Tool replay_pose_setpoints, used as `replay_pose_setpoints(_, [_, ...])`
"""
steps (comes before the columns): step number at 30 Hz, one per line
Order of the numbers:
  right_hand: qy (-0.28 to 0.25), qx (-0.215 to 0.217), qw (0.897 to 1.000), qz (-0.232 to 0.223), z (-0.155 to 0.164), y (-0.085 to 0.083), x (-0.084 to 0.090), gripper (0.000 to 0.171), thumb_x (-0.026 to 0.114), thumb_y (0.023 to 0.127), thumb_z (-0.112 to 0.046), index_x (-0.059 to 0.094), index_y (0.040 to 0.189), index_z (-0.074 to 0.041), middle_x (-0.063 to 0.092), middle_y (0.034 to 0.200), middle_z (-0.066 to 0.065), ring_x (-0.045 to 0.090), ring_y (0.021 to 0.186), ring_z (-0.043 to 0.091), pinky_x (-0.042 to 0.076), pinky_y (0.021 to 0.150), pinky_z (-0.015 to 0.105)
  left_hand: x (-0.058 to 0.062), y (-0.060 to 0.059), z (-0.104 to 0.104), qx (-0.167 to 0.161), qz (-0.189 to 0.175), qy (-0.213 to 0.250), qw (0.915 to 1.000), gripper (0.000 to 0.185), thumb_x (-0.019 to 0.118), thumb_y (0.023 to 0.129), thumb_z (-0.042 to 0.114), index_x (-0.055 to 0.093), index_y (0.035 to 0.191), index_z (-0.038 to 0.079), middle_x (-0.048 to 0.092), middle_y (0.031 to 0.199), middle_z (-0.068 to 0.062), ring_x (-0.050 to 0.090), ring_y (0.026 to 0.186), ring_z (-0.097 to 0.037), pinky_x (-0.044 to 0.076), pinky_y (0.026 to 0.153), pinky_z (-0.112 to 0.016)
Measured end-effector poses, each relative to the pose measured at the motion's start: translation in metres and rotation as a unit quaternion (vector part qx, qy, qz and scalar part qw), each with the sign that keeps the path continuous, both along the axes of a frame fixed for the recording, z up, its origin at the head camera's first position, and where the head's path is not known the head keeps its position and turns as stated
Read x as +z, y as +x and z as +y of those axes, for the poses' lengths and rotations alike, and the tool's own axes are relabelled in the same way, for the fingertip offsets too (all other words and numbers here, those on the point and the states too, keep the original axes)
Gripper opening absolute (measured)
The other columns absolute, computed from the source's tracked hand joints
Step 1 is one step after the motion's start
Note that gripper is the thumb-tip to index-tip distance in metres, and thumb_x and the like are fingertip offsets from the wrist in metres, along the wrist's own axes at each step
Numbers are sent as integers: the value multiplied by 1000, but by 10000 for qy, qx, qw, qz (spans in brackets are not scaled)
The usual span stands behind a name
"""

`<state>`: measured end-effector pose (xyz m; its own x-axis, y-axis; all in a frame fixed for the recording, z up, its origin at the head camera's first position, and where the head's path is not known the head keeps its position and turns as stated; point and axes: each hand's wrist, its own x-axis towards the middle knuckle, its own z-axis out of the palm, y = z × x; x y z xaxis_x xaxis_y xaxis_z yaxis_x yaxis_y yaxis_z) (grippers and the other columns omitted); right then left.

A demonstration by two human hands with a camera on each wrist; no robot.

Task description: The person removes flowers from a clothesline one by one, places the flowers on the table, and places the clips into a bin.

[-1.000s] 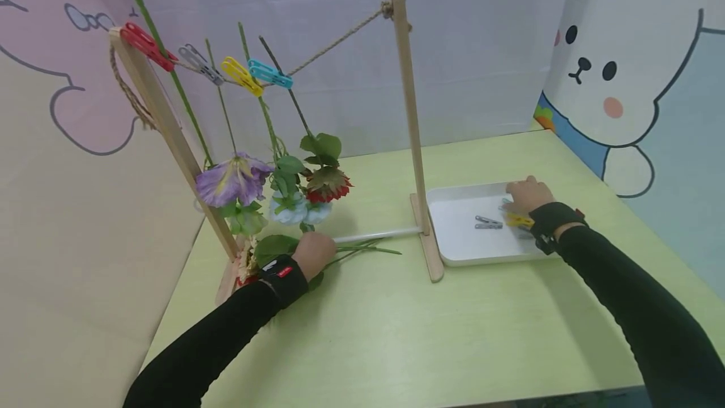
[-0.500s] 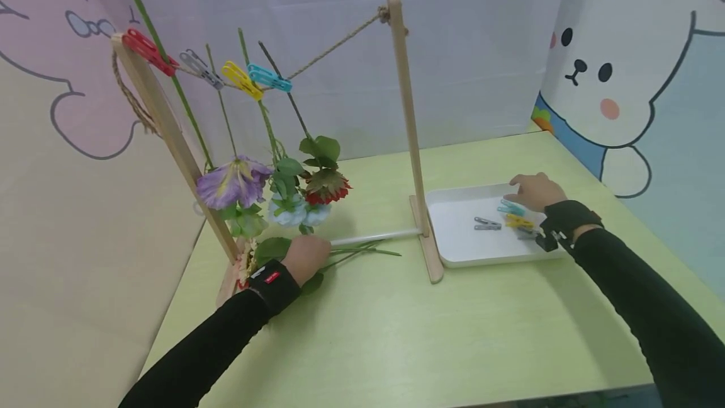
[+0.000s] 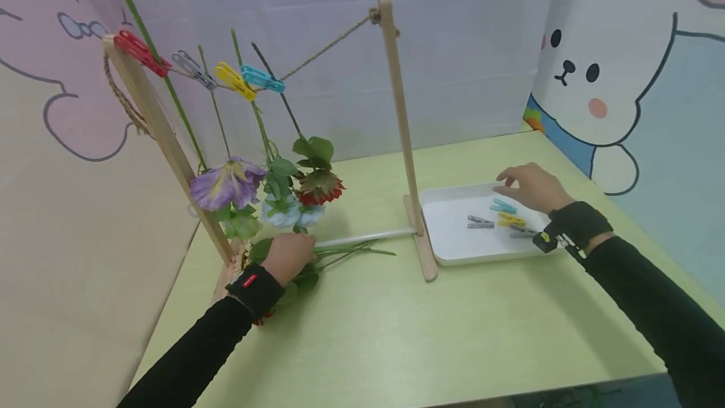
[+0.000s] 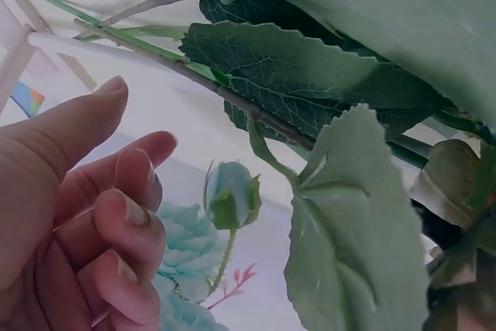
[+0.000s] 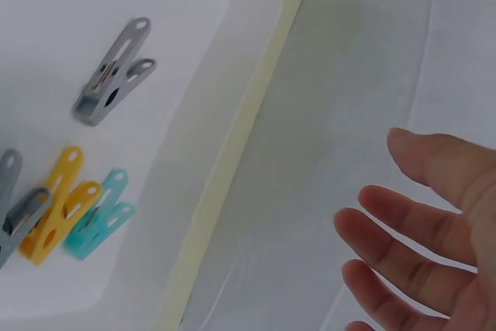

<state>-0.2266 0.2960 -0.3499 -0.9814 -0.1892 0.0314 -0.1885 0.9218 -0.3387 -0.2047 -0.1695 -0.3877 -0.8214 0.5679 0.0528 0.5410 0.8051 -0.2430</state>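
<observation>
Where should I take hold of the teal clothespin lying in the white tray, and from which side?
Pinch the teal clothespin across its two handle legs, the looped split end, coming straight down from above. It lies flat in the white tray, and the yellow clothespin sits close beside it, so a sideways approach would likely bump that one. The right hand hovers open just above it.
</observation>
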Motion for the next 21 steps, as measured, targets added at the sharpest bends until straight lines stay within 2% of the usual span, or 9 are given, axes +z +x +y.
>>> replay_pose_setpoints(6, [-170, 419, 9956, 821, -36, -1, 19, 26, 61, 88, -18, 65, 107, 0, 66, 92, 16, 56, 89, 32, 44, 76, 47, 5, 2, -4, -33, 39, 151, 9999, 26, 73, 75, 25, 53, 67, 10, 52, 57, -3, 50, 49, -18, 39, 44, -32])
replay_pose_setpoints(8, [-391, 594, 9863, 1485, -50, -1, 26, 22, 62, 87, -17, 67, 102, -1, 67, 88, 15, 58, 83, 29, 45, 72, 43, 8, 4, -5, -78, 155, 144, 9997, 27, 73, 75, 25, 53, 67, 10, 52, 56, -2, 50, 49, -17, 40, 44, -32])
replay_pose_setpoints(9, [-538, 694, 9758, 2004, -56, -2, 30, 20, 62, 87, -18, 68, 97, -1, 67, 83, 14, 58, 78, 28, 45, 68, 41, 11, 4, -5, -118, 265, 173, 9994, 27, 74, 74, 26, 53, 66, 11, 51, 55, -2, 50, 49, -17, 40, 44, -32])
replay_pose_setpoints(11, [-915, 845, 9360, 3292, -69, -3, 43, 24, 61, 88, -22, 68, 84, 0, 65, 73, 14, 57, 66, 26, 41, 59, 36, 18, 5, -5, -203, 458, 239, 9985, 28, 75, 74, 26, 52, 64, 11, 48, 53, 0, 47, 47, -15, 38, 43, -31])
replay_pose_setpoints(14, [-1732, 754, 8431, 5034, -88, -7, 74, 46, 57, 89, -36, 59, 66, 4, 55, 59, 17, 48, 54, 27, 32, 55, 25, 34, 6, -2, -284, 644, 375, 9968, 31, 74, 75, 27, 50, 63, 12, 38, 51, 3, 39, 44, -12, 32, 41, -28])
replay_pose_setpoints(15, [-2036, 675, 8129, 5415, -95, -9, 88, 53, 56, 88, -41, 55, 62, 5, 51, 57, 19, 45, 53, 28, 29, 56, 22, 42, 6, -1, -277, 631, 445, 9966, 32, 74, 76, 27, 50, 62, 11, 34, 51, 4, 36, 44, -12, 28, 41, -27])
replay_pose_setpoints(17, [-2566, 595, 7644, 5885, -112, -13, 118, 62, 54, 87, -48, 49, 59, 7, 45, 56, 22, 42, 55, 32, 26, 61, 16, 62, 7, 1, -213, 537, 592, 9966, 32, 72, 78, 27, 49, 62, 12, 31, 51, 4, 34, 44, -11, 24, 42, -25])
replay_pose_setpoints(19, [-2836, 739, 7371, 6089, -131, -16, 150, 57, 60, 84, -42, 47, 59, 8, 44, 57, 23, 42, 58, 34, 27, 66, 12, 85, 7, 3, -123, 476, 772, 9958, 28, 70, 80, 26, 52, 63, 12, 36, 51, 5, 36, 44, -10, 23, 42, -23])
replay_pose_setpoints(21, [-2701, 1127, 7185, 6309, -153, -21, 180, 47, 64, 83, -30, 47, 59, 8, 45, 59, 22, 45, 60, 34, 31, 66, 15, 110, 5, 5, -12, 500, 950, 9942, 26, 69, 82, 27, 56, 64, 12, 42, 50, 4, 39, 44, -10, 22, 42, -23])
